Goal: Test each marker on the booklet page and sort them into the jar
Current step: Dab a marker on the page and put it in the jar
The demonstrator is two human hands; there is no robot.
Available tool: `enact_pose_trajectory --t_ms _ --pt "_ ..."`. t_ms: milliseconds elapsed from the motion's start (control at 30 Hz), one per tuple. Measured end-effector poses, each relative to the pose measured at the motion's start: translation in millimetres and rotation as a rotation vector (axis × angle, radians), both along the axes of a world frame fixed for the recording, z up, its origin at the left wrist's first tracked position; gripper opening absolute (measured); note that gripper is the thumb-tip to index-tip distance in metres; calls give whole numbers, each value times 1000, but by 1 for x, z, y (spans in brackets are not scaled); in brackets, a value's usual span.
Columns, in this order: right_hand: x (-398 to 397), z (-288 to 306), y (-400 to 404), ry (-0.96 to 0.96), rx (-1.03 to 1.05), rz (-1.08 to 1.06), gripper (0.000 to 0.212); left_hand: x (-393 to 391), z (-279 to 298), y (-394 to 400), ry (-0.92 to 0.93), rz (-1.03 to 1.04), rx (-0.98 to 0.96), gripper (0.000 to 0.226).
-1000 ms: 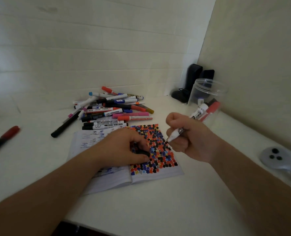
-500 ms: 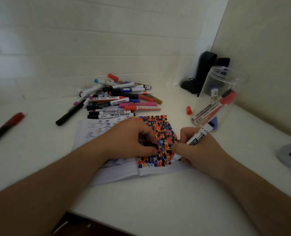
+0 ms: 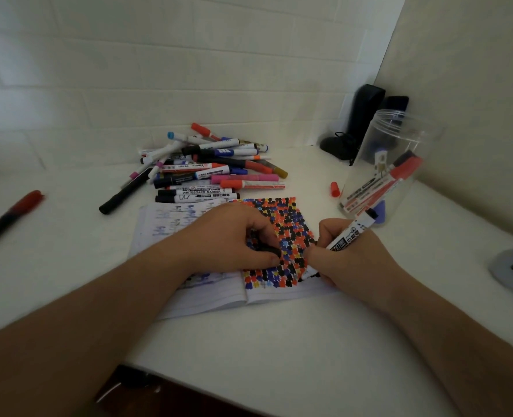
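— What is the right hand [image 3: 351,260] doing at centre frame?
— Its fingers [image 3: 316,254] are pinching a white whiteboard marker [image 3: 343,240], tip touching the dotted booklet page [image 3: 291,227].
— The left hand [image 3: 231,239]?
— Curling around a black cap [image 3: 268,251].

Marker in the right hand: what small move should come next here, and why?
Probably a short dab on the page. The right hand grips the marker uncapped, tip down at the dotted booklet page, near its lower right. The left hand holds what looks like its black cap on the page.
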State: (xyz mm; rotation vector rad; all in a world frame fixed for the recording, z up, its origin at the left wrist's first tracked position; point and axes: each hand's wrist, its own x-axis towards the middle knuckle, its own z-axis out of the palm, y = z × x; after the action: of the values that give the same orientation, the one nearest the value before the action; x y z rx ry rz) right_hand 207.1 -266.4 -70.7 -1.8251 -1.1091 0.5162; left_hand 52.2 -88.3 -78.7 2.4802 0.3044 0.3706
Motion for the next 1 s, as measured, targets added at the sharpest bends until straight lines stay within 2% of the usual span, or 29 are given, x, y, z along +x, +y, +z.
enact_pose_trajectory --t_ms 167,333,533,833,1000 --pt "1 -1 1 -57 -6 -11 34 1 0 0 4 -7 -1 18" --pt "2 1 0 94 15 -4 34 0 -1 0 0 -2 7 18" --pt "0 -2 0 -30 -2 14 37 1 -1 0 0 8 9 18" --pt "2 -1 0 29 4 -16 35 0 0 0 13 12 3 19" --pt "1 -2 1 -23 0 -2 37 0 0 -1 12 9 6 19"
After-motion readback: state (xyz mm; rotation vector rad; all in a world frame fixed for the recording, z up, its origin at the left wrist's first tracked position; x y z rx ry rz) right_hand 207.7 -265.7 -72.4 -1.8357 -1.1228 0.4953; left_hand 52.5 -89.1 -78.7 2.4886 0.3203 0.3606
